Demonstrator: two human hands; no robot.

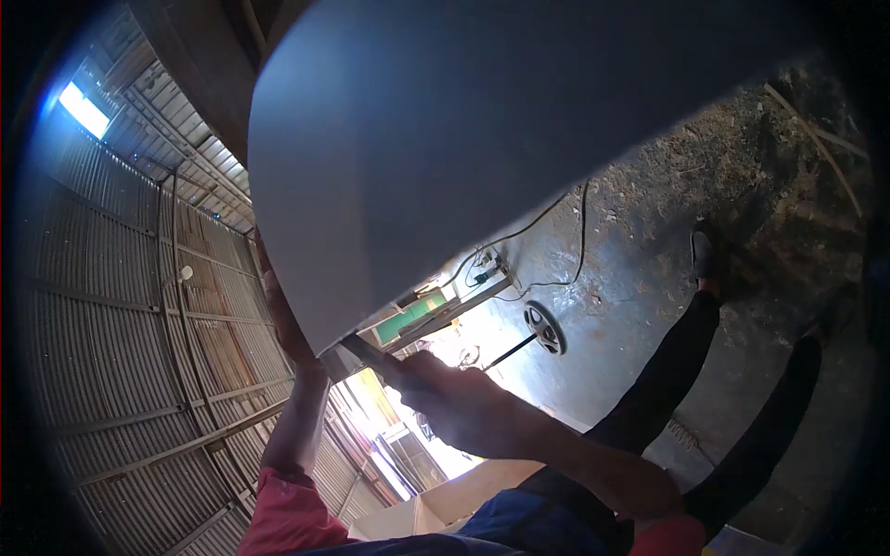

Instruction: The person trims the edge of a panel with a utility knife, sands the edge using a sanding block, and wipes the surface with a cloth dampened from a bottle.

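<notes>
A large, smooth grey panel with one curved edge and one straight edge fills the upper middle, very near the camera. My left hand is against its curved left side, fingers stretched up along the edge and partly hidden; it appears to support the panel. Closed around the handle of a flat, dark hand tool is my right hand. The tool's tip meets the panel's lower corner, touching it or just beside it. Poor light hides what kind of tool it is.
The view is tilted sideways. Corrugated metal walls rise on the left. A dark cable crosses the concrete floor near a spoked wheel. Wood strips lie on debris; a green board stands behind the tool.
</notes>
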